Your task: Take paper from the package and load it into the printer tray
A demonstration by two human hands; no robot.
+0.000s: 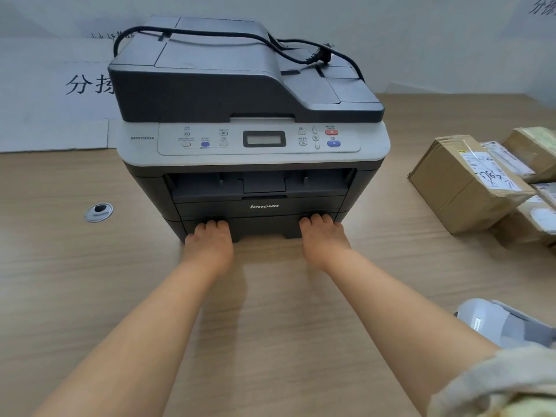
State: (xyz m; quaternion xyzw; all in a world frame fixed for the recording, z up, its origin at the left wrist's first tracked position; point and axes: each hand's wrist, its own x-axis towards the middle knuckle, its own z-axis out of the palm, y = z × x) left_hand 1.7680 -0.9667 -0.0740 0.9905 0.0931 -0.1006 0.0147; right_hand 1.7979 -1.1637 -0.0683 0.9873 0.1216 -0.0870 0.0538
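Wooden tabletop point(60, 296), pale and grained. Round metal grommet point(98, 212) set into it at left, dark hole in the middle. White sheets point(45, 115) with black characters propped against the wall point(436, 40) at far left, lower edge meeting the tabletop. More black characters at the wall's top right corner, cut by the frame. Stack of brown cardboard boxes point(457, 188) at right, taped, with white shipping labels and handwritten marks; some lying tilted, touching one another. Grey plastic device point(493, 322) near the right edge, closer to the camera, well apart from the boxes; type unclear.
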